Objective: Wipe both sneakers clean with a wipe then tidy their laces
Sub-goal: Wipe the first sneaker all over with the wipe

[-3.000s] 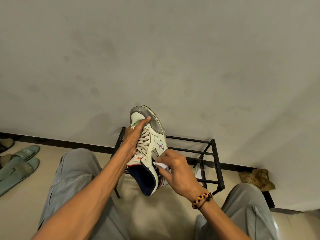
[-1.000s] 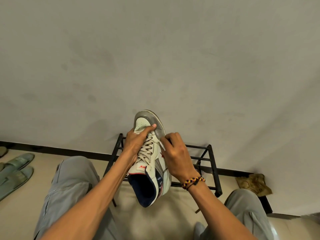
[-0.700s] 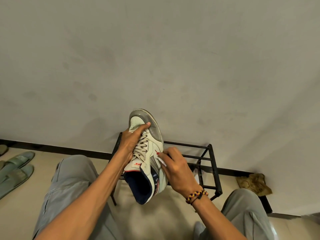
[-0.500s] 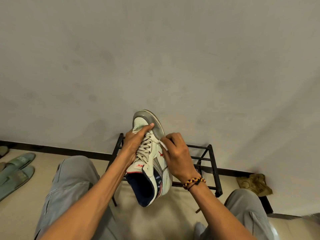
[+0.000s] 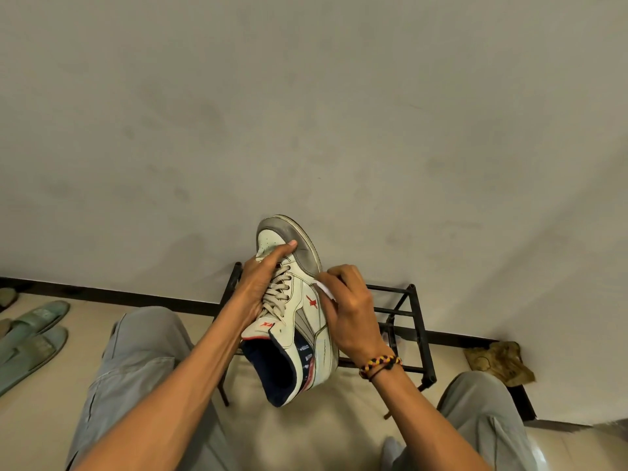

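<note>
Grey wall behind — left hand (image 5: 259, 283) grips sneaker (image 5: 295, 311) (held up); right hand (image 5: 350, 311) pinches wipe (image 5: 322, 287).

I see my left hand (image 5: 260, 283) gripping the white sneaker (image 5: 292, 307) over its laces (image 5: 277, 295), toe up toward the wall. My right hand (image 5: 350, 311) pinches a white wipe (image 5: 324, 289) against the sneaker's side. Behind the sneaker stands a black rack (image 5: 407, 321); green slippers (image 5: 30, 334) lie far left of it.

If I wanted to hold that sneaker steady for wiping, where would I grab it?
Probably as the left hand does: over the laced top of the sneaker, from its left side. The toe points up, leaving the right side bare for the wipe.
</note>
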